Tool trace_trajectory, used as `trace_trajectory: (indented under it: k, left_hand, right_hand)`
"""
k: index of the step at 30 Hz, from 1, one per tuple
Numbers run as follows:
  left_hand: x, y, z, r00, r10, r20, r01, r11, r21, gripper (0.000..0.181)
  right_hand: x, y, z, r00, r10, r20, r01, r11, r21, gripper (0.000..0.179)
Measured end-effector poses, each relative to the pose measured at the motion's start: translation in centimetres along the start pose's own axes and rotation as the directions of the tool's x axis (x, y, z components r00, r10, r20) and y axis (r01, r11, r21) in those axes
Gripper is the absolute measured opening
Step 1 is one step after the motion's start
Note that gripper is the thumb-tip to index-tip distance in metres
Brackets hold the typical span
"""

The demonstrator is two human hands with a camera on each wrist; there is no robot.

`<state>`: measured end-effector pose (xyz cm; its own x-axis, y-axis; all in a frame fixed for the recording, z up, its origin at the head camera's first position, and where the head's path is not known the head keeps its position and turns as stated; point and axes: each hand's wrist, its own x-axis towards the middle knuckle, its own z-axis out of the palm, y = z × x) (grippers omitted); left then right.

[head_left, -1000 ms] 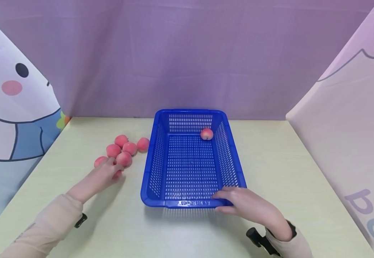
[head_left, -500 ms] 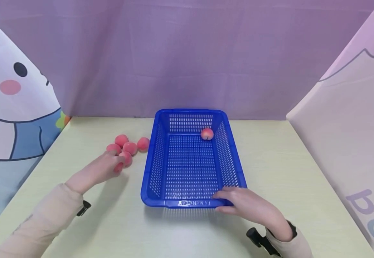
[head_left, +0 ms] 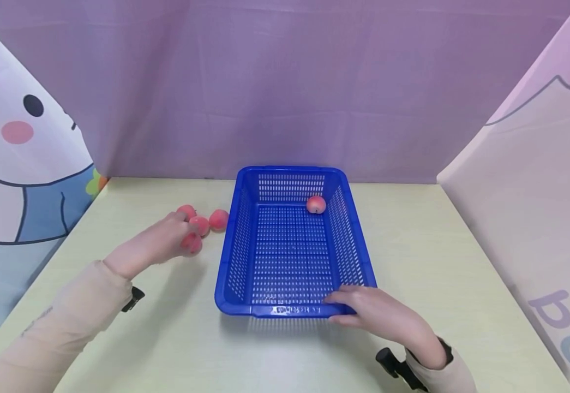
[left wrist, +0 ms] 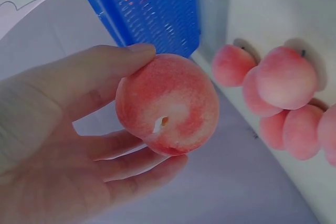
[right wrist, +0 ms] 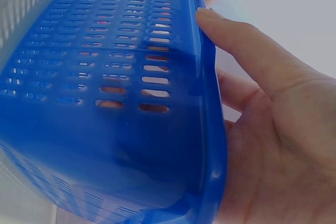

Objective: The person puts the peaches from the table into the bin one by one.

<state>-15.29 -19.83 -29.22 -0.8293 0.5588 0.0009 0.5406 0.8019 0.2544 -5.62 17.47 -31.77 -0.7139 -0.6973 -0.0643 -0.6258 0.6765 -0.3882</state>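
My left hand [head_left: 167,240] holds a pinkish-red peach [left wrist: 168,106] between thumb and fingers, with a small pale hole showing on it in the left wrist view. It hovers over a small group of peaches [head_left: 199,225] and hides part of them in the head view. A long blue perforated plastic basket [head_left: 294,311] stands mid-table, with one peach [head_left: 316,204] in its far right corner. The right hand [head_left: 380,311] grips the basket's near rim towards the right corner, thumb outside and fingers inside. In the right wrist view, that thumb [right wrist: 226,24] lies along the rim.
Another loose peach [head_left: 219,220] lies against or very near the basket's left wall. The pale table [head_left: 422,245] ends at a purple cloth backdrop [head_left: 285,98]. Printed cloth panels [head_left: 535,191] stand along both sides.
My left hand has moved right and slightly away from me, across the peaches and closer to the basket, carrying a peach. The right hand and the basket have stayed put.
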Motion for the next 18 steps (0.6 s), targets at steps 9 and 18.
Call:
trace_trajectory:
  k: [9,18]
  left_hand:
    - [0.7,1.2,-1.4,0.998,-0.046,0.044,0.045,0.999,0.026,0.023]
    - [1.9,2.5,-2.3,0.992,-0.086,0.093,0.089,0.995,-0.034,0.02]
  right_hand:
    - [-0.1,0.1,0.1,1.0,-0.008,-0.007,0.008,1.0,-0.006,0.028]
    - [-0.1,0.1,0.1,1.0,-0.008,-0.008,0.007,1.0,-0.008,0.028]
